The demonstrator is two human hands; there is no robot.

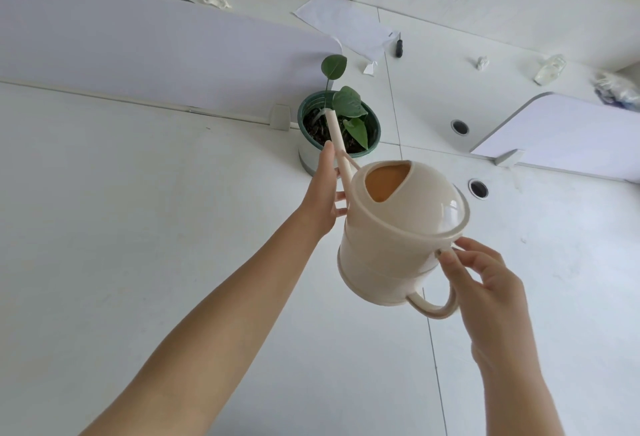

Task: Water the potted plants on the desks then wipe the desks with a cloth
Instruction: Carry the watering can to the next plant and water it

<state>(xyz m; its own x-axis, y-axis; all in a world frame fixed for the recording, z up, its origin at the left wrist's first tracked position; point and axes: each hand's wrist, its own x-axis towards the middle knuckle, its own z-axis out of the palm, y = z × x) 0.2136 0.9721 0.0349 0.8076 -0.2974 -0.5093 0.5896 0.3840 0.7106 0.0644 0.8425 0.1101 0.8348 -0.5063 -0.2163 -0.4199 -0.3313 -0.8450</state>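
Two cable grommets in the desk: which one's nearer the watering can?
The lower grommet, just right of the dome of the watering can. The upper grommet sits farther off, by the rounded corner of the right partition.

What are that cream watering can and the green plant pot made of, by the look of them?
The watering can looks like moulded plastic, smooth and semi-gloss: soft highlight on its dome. The pot is probably plastic too: dark green, thin ribbed wall.

Left hand [320,196], right hand [485,283] forward (fingers [453,264] curled)
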